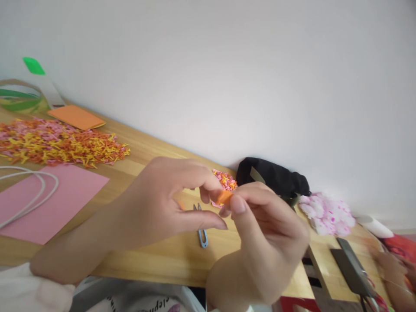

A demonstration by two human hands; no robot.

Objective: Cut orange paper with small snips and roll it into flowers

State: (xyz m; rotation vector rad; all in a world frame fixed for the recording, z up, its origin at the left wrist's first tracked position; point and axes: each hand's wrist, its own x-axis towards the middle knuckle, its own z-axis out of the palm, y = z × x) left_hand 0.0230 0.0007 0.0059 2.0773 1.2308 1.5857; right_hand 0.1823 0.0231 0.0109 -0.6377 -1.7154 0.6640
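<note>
My right hand pinches a small orange piece, perhaps paper or foam, between thumb and fingertips. Beside it, my left hand has its thumb spread away from its curled fingers. The left index fingertip meets the orange piece or comes very close to it; I cannot tell which. Under the hands, a pair of blue-handled thread snips lies on the wooden table, blades pointing away. Partly hidden behind the fingers is a small heap of pink, orange and yellow bits.
At left spreads a large pile of small twisted coloured pieces, with folded orange sheets behind. A white cable crosses a pink sheet. To the right are a black pouch, pink-white fluffy pieces and another person's blurred hand.
</note>
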